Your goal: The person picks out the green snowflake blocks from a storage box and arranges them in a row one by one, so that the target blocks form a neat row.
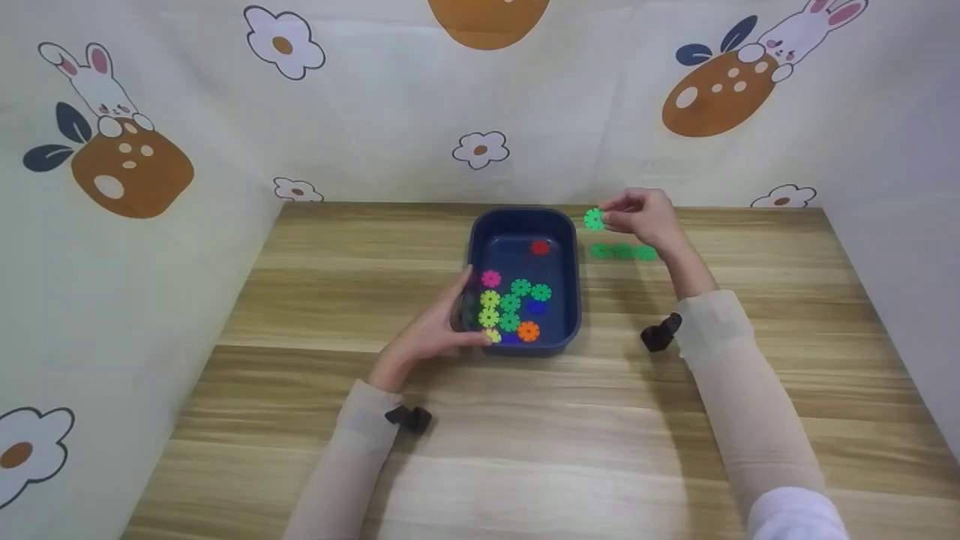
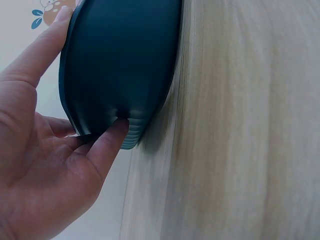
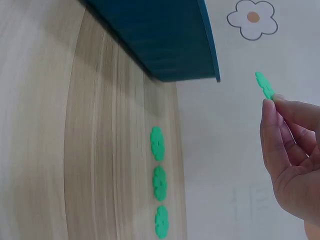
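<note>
My right hand (image 1: 645,221) pinches a green notched plastic disc (image 1: 594,219) between thumb and fingertips, raised above the table just right of a dark blue bin (image 1: 576,300). In the right wrist view the same green disc (image 3: 264,85) is seen nearly edge-on. Below that hand, three green discs (image 3: 159,183) lie in a row on the wood. My left hand (image 1: 431,326) grips the bin's near left side, thumb at the near rim and fingers along the left wall. The left wrist view has its fingers (image 2: 107,145) against the bin's outer wall.
Inside the bin lie several discs: a red one (image 1: 540,247), a pink one (image 1: 490,278), an orange one (image 1: 528,331), plus green, yellow and blue ones. A patterned cloth (image 1: 390,112) rises behind the wooden table (image 1: 337,285) and along both its sides.
</note>
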